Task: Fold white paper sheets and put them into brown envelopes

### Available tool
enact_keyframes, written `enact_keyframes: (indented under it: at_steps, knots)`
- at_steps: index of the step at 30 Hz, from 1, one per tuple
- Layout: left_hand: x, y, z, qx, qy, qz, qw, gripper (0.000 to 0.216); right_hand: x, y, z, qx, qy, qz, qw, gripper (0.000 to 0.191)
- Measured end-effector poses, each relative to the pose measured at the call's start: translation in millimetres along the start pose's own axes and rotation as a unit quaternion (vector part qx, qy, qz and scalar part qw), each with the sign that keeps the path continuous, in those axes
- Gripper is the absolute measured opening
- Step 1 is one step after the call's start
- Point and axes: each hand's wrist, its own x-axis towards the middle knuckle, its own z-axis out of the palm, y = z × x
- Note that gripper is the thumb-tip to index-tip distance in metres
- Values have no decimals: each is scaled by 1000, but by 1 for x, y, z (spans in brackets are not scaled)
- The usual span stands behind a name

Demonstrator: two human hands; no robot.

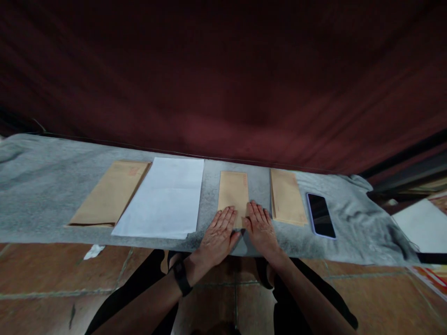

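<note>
A single brown envelope lies upright in the middle of the grey cloth-covered table. My left hand rests flat on its lower end, fingers stretched out together. My right hand lies flat beside it, at the envelope's lower right corner, fingers also extended. The thumbs nearly meet. A black watch sits on my left wrist. Neither hand grips anything.
A white paper stack lies to the left, with a larger brown envelope pile beyond it. Right of my hands are another envelope stack and a dark phone. A dark red curtain hangs behind. Tiled floor below.
</note>
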Motion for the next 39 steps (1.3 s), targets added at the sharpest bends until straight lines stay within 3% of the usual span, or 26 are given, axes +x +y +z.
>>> enact_keyframes:
  at_steps: [6,18,26,34,39]
  knots:
    - [17,-5,11,8,-2,-15,1000,59,2,-2,-1,16,5,9,1000,53]
    - [77,-16,30,-19,-22,-6,1000,57,6,-10,-1,-3,-10,32,999,52]
    - [113,-42,31,-20,-40,7,999,57,8,-10,-3,16,41,28,999,52]
    - [170,-65,39,-16,-52,-2,999,57,7,-5,-4,18,12,24,999,53]
    - [180,-70,46,-16,-50,-3,999,56,9,-5,-7,23,-13,30,999,52]
